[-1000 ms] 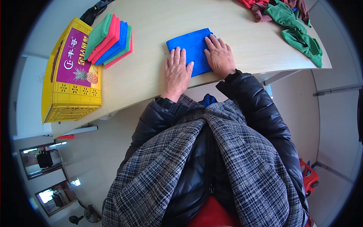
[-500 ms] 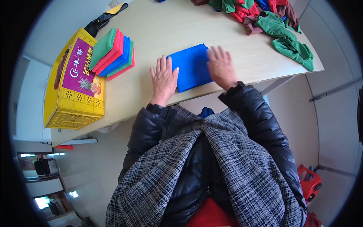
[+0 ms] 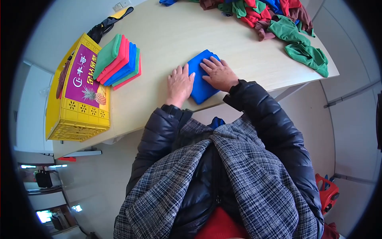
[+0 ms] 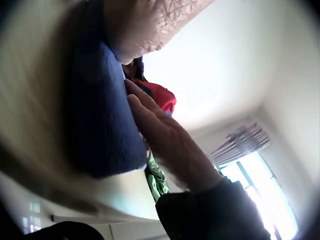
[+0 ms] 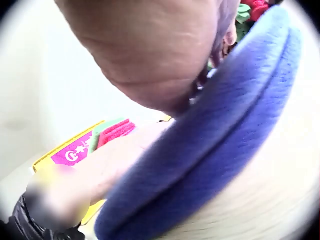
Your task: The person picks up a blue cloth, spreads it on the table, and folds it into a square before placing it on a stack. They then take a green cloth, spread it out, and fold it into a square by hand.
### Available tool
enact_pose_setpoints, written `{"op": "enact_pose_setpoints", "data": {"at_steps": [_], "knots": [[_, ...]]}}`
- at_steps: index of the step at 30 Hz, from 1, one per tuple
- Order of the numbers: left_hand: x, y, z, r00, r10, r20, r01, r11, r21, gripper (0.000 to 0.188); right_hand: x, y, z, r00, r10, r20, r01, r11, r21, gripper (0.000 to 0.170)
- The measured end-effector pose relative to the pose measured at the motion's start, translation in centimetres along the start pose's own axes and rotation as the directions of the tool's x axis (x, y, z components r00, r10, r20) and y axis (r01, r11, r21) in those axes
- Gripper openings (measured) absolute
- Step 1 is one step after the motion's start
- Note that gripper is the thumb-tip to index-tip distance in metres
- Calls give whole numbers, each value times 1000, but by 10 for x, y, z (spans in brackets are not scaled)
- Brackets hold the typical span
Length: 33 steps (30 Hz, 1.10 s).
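A folded blue cloth [image 3: 202, 91] lies on the table near its front edge; in the right wrist view the blue cloth [image 5: 200, 150] shows thick, layered edges. My right hand [image 3: 220, 74] rests flat on its top with the fingers extended, as the left wrist view also shows the right hand [image 4: 170, 145] against the cloth [image 4: 107, 115]. At the cloth's left edge lies my left hand [image 3: 180, 85], fingers straight and the thumb beside the cloth.
A stack of folded green, red and blue cloths [image 3: 126, 63] stands at the left, beside a yellow crate [image 3: 85, 118] with a purple label. Loose cloths [image 3: 292, 34] are heaped at the back right. A black and yellow item [image 3: 107, 24] lies at the back left.
The blue cloth has turned and looks narrower than before. The right hand lifted off its right edge and now lies on top; the left hand moved off its top to the left edge.
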<state>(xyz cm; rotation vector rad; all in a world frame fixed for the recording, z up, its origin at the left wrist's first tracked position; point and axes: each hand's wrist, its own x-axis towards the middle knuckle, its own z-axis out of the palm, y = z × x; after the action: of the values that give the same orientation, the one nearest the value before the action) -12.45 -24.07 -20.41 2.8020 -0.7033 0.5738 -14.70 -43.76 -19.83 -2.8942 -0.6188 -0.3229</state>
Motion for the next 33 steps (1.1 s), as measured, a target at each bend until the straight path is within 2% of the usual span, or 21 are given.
{"op": "enact_pose_setpoints", "data": {"at_steps": [3,4,7,8,11,12,13,14,15,16,19,20,23,33], "knots": [[-16,25,-35,956,-200,213,178,977,121,43,-7,-22,-34,962,191,194,-190,982,-24,60],[-23,31,-41,954,-203,220,181,976,117,43,-13,-26,-31,960,191,203,-190,981,-24,60],[-35,40,-54,895,-265,360,247,964,95,39,-25,-37,-21,970,228,81,-234,969,76,60],[-32,40,-60,892,-267,364,248,964,98,39,-24,-35,-18,970,227,85,-234,969,80,60],[-13,37,-67,942,-215,258,216,976,24,46,-22,-25,-14,970,226,-87,-221,973,65,59],[-8,33,-53,940,-220,260,221,975,25,46,-22,-25,-9,971,223,-84,-218,974,66,59],[-3,27,-26,986,-56,158,62,997,-36,49,-21,-25,0,966,239,-100,-236,971,49,59],[3,24,-5,993,110,47,-106,991,-79,52,-21,-25,7,959,258,-117,-256,966,31,59],[5,19,15,960,270,-70,-277,955,-105,56,-21,-22,13,951,278,-135,-279,960,13,58],[8,20,17,960,272,-67,-278,954,-111,56,-20,-21,12,950,283,-130,-284,959,13,58],[9,19,24,964,220,148,-176,949,-260,65,-24,-20,12,949,291,-126,-287,957,50,59],[8,20,25,962,221,160,-174,948,-267,65,-25,-20,14,948,298,-114,-294,954,54,59],[7,18,24,975,200,100,-170,953,-250,65,-22,-19,18,944,301,-136,-296,954,53,62],[0,12,27,987,123,100,-94,963,-252,70,-27,-18,9,938,326,-120,-316,944,95,63]]}}
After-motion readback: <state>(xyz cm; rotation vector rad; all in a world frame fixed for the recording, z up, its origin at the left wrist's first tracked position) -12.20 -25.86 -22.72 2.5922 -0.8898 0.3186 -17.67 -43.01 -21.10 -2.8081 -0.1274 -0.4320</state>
